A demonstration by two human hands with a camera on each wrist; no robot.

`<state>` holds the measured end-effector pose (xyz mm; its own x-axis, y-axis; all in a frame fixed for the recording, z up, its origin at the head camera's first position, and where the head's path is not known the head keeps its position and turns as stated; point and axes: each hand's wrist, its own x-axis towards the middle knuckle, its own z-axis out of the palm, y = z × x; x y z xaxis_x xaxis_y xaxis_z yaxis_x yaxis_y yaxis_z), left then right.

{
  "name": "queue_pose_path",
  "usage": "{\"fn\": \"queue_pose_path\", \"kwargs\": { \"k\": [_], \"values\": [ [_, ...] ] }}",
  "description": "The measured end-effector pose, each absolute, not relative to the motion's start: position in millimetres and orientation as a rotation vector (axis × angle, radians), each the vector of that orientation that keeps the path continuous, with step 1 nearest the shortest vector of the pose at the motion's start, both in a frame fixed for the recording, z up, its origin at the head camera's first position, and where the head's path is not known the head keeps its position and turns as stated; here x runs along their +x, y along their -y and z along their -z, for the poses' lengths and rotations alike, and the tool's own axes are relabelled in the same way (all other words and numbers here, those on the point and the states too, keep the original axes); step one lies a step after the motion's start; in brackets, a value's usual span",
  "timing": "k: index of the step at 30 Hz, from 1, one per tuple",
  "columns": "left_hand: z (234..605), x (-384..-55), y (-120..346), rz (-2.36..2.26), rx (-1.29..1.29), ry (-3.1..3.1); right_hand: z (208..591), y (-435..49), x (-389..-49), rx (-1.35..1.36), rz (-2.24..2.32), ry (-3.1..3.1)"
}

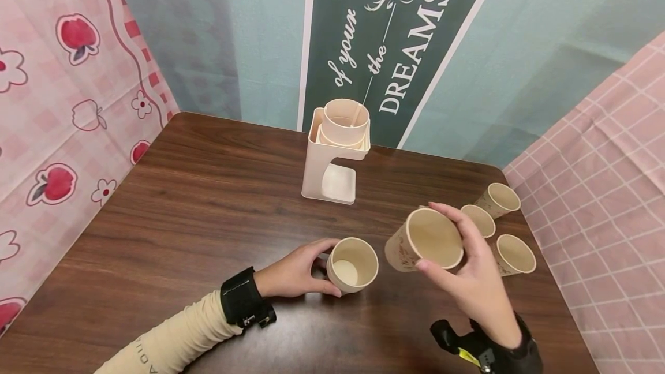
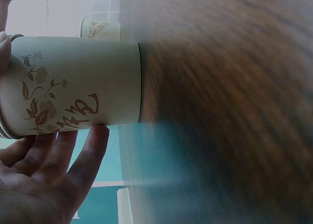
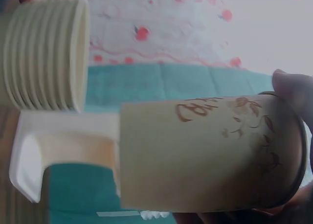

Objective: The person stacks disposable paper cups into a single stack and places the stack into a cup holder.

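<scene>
My left hand (image 1: 296, 270) grips a stack of beige paper cups (image 1: 353, 264) upright on the wooden table, thumb on one side and fingers on the other. Several nested rims of that stack show in the right wrist view. In the left wrist view, its outer cup (image 2: 73, 87) has a brown flower print and lettering. To the right, my right hand (image 1: 475, 273) holds a single printed paper cup (image 1: 402, 247) near its rim, thumb and fingers on opposite sides. This cup (image 3: 205, 155) is tilted in the head view, its mouth towards me.
A pale stand (image 1: 314, 172) with an open-topped cylinder (image 1: 345, 131) in its top stands at the table's back. Several more paper cups (image 1: 514, 255) stand at the right edge, partly behind my right hand. Curtains (image 1: 208, 33) border the table (image 1: 171, 218) on three sides.
</scene>
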<state>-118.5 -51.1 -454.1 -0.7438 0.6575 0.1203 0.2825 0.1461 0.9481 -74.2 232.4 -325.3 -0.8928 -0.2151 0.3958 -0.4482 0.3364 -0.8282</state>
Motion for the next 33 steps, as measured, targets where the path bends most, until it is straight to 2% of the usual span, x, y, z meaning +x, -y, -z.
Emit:
{"fn": "queue_pose_path", "kwargs": {
  "k": [16,33],
  "values": [
    [455,-119,51,-1.633,0.921,-2.1,344,-185,-79,0.753,-1.627,2.486],
    [456,-119,51,-1.653,0.902,-2.07,370,-174,-82,0.718,-1.455,2.55]
  ]
}}
